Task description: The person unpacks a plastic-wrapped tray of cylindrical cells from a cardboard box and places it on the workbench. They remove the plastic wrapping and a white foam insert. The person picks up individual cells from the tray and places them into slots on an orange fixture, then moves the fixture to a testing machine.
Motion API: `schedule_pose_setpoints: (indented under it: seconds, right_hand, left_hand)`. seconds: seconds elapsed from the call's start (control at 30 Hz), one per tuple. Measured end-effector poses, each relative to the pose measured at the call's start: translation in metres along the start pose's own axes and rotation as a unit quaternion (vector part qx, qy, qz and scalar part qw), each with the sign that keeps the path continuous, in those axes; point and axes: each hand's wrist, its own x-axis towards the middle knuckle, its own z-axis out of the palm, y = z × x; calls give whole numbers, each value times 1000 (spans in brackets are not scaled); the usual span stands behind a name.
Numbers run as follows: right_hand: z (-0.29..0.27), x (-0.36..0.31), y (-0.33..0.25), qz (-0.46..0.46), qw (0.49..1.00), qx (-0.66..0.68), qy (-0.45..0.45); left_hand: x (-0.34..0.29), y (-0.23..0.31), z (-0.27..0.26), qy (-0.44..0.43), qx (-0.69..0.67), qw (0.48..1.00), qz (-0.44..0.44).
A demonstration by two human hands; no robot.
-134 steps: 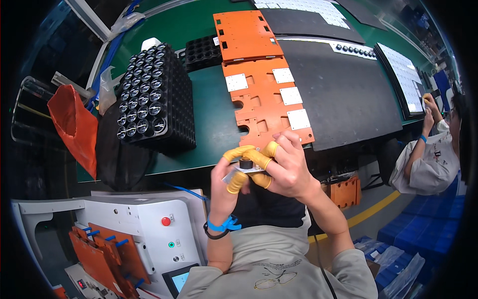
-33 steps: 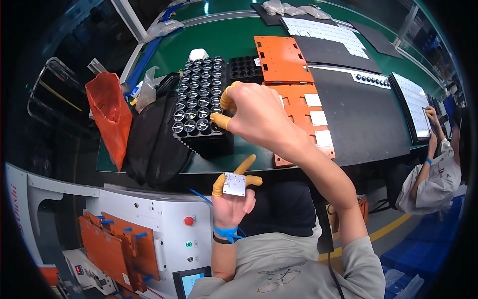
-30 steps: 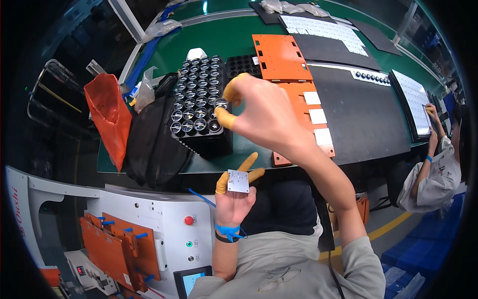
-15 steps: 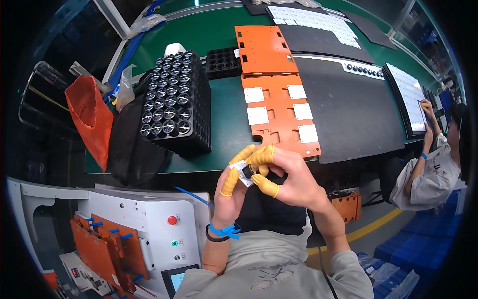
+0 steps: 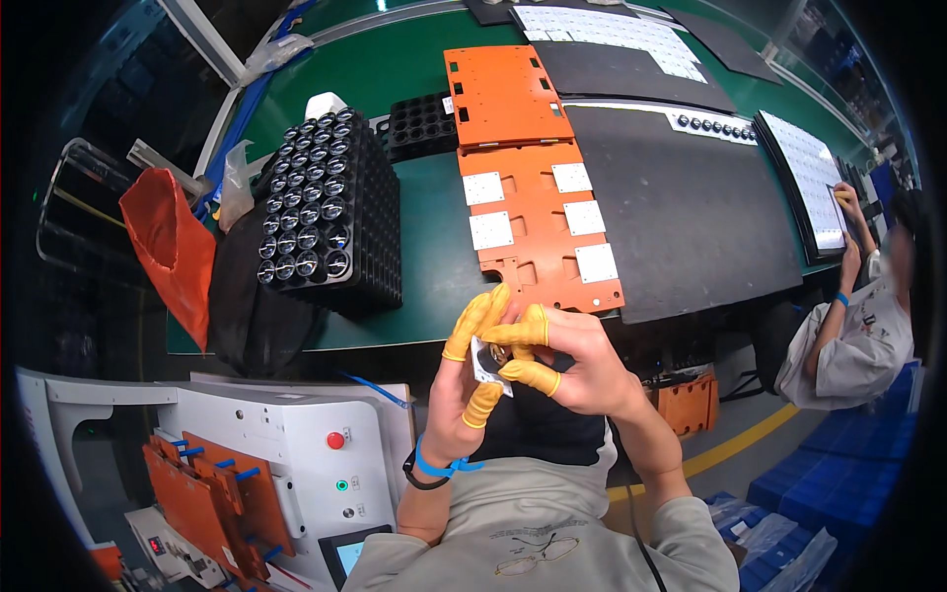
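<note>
I hold a small square white plate [image 5: 487,361] up in front of my chest, just below the near edge of the green table [image 5: 419,212], pinched at its edges by my left hand [image 5: 462,380], which sits left of and below it. My right hand [image 5: 570,357] comes in from the right, its 2 yellow-capped fingertips [image 5: 529,373] clenched on a tiny dark part right against the plate's face. The black tray of lenses [image 5: 326,222] lies well apart, up and to the left.

Lens tray [image 5: 330,222] left of fixture plate [image 5: 538,222] — hands [image 5: 513,370] before both.
</note>
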Motion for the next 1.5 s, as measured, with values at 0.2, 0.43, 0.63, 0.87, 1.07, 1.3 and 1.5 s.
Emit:
schedule_pose_setpoints:
  seconds: [0.2,0.43,0.63,0.87,1.07,1.3,1.5]
  right_hand:
    - [-2,-4,11,-86,992,-89,31]
    - [3,-6,7,-104,964,-234,69]
    - [11,-16,38,-126,914,-345,170]
    - [9,-25,36,-94,960,-230,128]
    - [10,-22,41,1,980,-181,88]
    - [8,-26,58,-6,966,-228,122]
    - [8,-26,57,0,968,-216,126]
  left_hand:
    - [7,-6,-4,-21,3,1000,-22]
    - [9,-19,-4,30,-85,991,-96]
    - [13,-23,-7,-2,57,988,-144]
    - [23,-6,-19,29,218,975,-34]
    - [27,-18,-16,164,228,958,-54]
    - [53,-38,-27,262,477,834,-84]
    - [67,-39,-27,278,538,787,-115]
